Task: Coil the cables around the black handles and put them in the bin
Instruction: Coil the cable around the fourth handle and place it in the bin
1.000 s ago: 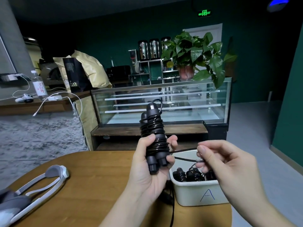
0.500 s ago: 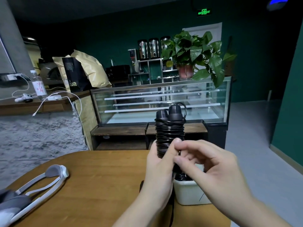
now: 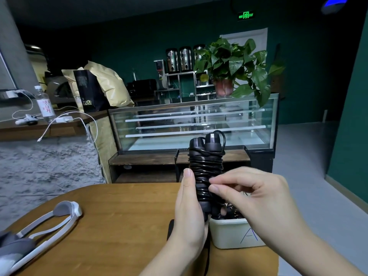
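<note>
Two black handles (image 3: 206,156) stand upright side by side, with a black cable wound round them in many turns. My left hand (image 3: 190,214) grips their lower part from the left, thumb up along the coil. My right hand (image 3: 253,196) pinches the cable against the coil's right side with thumb and forefinger. Just below and behind them sits the white bin (image 3: 235,234), marked with a blue "A", at the table's right edge. Other black coiled bundles (image 3: 233,215) lie inside it, partly hidden by my hands.
A white and grey headset (image 3: 45,226) lies on the left of the round wooden table (image 3: 119,226). A black object (image 3: 171,229) peeks out behind my left hand. Beyond the table stand a glass display case (image 3: 195,124) and a potted plant (image 3: 231,70).
One second ago my right hand held the cable's loose end out to the right. It has since come in to the coil, and the bundle has shifted right, above the bin.
</note>
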The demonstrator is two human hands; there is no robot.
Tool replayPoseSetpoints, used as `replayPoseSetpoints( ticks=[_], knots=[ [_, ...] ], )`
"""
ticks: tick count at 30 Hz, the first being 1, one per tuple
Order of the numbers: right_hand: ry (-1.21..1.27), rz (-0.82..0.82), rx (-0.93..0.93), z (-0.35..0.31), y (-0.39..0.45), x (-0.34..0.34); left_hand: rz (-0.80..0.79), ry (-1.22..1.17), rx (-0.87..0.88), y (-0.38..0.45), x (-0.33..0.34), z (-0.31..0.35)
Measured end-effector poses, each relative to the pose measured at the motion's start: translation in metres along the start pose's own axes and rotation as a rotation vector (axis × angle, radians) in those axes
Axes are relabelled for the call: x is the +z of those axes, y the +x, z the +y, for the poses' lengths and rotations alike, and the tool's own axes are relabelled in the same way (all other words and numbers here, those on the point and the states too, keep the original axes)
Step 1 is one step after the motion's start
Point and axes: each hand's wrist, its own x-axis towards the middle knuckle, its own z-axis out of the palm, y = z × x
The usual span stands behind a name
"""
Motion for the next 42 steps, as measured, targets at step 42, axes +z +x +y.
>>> replayPoseSetpoints(
  ticks=[42],
  knots=[
    [-0.448, -0.175, -0.178, 0.014, 0.035, -0.013, -0.093, 0.327, 0.174, 0.019, -0.019, 0.002]
  ],
)
